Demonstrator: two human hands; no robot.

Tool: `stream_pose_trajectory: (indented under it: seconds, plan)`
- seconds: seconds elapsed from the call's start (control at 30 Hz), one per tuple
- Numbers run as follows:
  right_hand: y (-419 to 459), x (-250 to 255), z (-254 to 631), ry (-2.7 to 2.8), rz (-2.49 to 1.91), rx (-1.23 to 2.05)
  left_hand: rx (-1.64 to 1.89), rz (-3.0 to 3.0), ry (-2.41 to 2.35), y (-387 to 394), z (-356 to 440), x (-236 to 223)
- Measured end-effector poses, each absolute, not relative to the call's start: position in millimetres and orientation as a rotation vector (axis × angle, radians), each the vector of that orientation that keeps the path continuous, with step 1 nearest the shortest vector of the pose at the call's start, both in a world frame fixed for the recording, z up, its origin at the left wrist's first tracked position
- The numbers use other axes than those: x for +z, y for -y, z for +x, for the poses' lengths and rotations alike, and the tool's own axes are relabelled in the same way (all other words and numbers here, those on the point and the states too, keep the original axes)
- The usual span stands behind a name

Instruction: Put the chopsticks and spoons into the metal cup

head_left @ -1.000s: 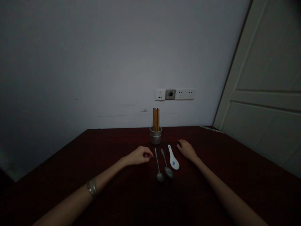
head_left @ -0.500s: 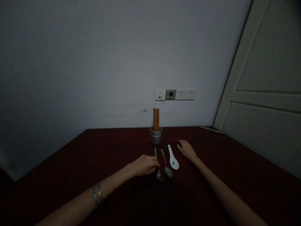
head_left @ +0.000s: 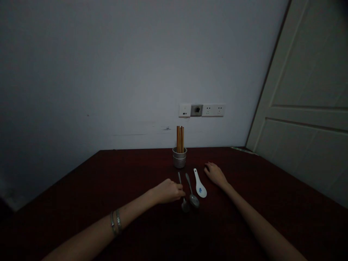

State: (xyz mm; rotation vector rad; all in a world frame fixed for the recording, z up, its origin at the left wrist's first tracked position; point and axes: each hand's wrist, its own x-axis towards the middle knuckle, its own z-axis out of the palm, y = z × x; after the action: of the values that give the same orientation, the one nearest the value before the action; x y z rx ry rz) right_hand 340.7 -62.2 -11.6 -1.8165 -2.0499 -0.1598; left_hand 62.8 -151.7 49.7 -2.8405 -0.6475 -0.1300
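Observation:
My left hand (head_left: 170, 191) is closed on the handle of a small metal spoon (head_left: 185, 207), whose bowl points toward me and whose handle tip shows beyond the fingers. Just right of it lies a second metal spoon (head_left: 194, 201), bowl nearest me. Farther right is a white ceramic soup spoon (head_left: 201, 190) with a blue mark in its bowl. My right hand (head_left: 215, 174) rests palm down on the table beside the ceramic spoon, fingers laid out and holding nothing. Behind the spoons stands a metal cup (head_left: 179, 161) with several wooden chopsticks (head_left: 180, 139) upright in it.
The dark red table (head_left: 130, 166) meets a pale wall (head_left: 122, 72) at its back edge. Wall sockets (head_left: 212, 110) and a switch panel sit above the cup. A panelled door (head_left: 307, 90) rises on the right. The room is dim.
My left fingers have curled tighter around the small metal spoon, and its bowl has shifted very slightly. My right hand and the other spoons stay in place.

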Motion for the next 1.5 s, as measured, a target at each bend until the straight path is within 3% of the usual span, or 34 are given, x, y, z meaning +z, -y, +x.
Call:
stream_pose_trajectory:
  seconds: [0.4, 0.6, 0.83, 1.03, 1.5]
  plan:
    - [62.6, -11.9, 340.6, 2.049, -1.794, -0.156, -0.256, -2.858, 0.484, 147.9, 59.2, 62.1]
    - [63.4, -11.2, 339.8, 2.049, -1.776, -0.145, -0.838, -3.175, 0.805, 140.2, 60.6, 102.4]
    - [64.0, -9.8, 339.0, 2.033, -1.784, -0.114, -1.492, -3.205, 1.620, 136.6, 59.6, 149.0]
    - [64.9, -9.3, 337.8, 2.031, -1.803, -0.146, -1.648, -3.109, 1.759, 137.6, 60.1, 163.8]
    - [63.9, -10.4, 339.4, 2.014, -1.776, -0.104, -1.836, -3.214, 1.787, 119.7, 63.4, 150.5]
